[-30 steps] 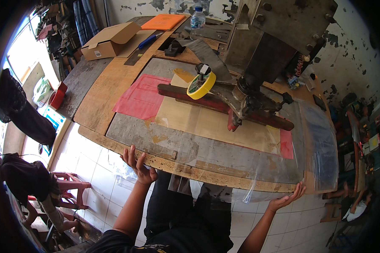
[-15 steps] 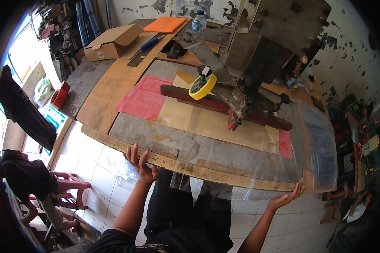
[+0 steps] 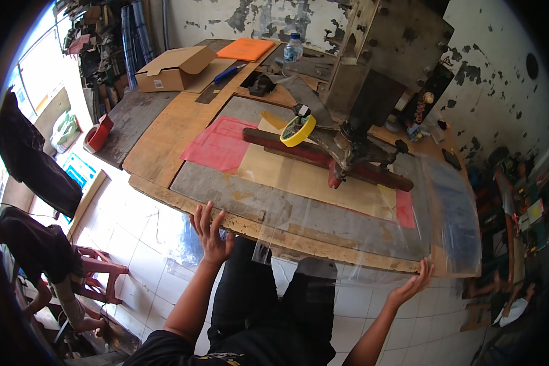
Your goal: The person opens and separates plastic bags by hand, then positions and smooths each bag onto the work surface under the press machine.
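My left hand (image 3: 212, 236) is at the front edge of the worktable (image 3: 165, 196), fingers spread and pointing up against the rim. Farther right, my right hand (image 3: 411, 285) touches the front right corner of the grey board (image 3: 323, 229), its fingers stretched out. Neither hand is wrapped around anything. Clear plastic sheet (image 3: 274, 229) lies across the board and hangs over the front edge between my hands. Beneath the red press bar (image 3: 372, 173) lie a tan sheet (image 3: 256, 163) and pink-red sheets (image 3: 216, 146). A yellow tape roll (image 3: 299, 131) hangs on the press arm.
The heavy metal press (image 3: 390, 55) rises at the back. Behind left are a cardboard box (image 3: 165, 76), a blue-handled tool (image 3: 229, 73), an orange pad (image 3: 246, 49), a water bottle (image 3: 293, 49) and a red tape roll (image 3: 99, 133). A person (image 3: 36, 250) sits near a red stool (image 3: 97, 274).
The view has shifted slightly, so the table's far side appears lower. Both hands remain at the front edge. My right knee now shows more clearly bent below the table.
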A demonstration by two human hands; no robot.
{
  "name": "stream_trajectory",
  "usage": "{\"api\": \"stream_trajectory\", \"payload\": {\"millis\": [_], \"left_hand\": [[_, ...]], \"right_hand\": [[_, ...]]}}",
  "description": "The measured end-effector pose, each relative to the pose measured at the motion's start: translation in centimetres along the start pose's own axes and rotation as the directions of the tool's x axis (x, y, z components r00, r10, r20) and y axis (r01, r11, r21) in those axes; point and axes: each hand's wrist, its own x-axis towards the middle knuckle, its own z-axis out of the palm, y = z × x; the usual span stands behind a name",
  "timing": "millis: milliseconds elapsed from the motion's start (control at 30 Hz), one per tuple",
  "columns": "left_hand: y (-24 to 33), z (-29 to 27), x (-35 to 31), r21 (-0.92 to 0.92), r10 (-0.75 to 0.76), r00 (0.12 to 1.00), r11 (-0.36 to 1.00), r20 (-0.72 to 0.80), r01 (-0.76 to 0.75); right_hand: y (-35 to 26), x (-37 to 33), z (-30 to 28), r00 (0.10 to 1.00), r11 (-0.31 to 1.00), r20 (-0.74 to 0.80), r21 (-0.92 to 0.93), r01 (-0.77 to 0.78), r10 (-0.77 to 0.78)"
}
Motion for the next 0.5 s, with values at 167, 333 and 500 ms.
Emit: {"api": "stream_trajectory", "payload": {"millis": [167,333,500], "left_hand": [[0.2,0.1,0.1,0.007,-0.011,1.000,1.000,0.005,0.011],[0.1,0.5,0.1,-0.014,-0.005,0.999,1.000,-0.033,0.005],[0.0,0.7,-0.1,-0.018,-0.008,0.999,1.000,-0.052,0.007]], "right_hand": [[-3.1,2.5,-1.2,0.989,0.991,0.145,0.134,0.006,-0.026],[-9.2,7.1,-0.6,0.865,0.968,0.477,0.101,-0.229,0.154],[-9.5,9.7,3.0,0.821,0.994,0.568,0.043,-0.103,0.060]]}}
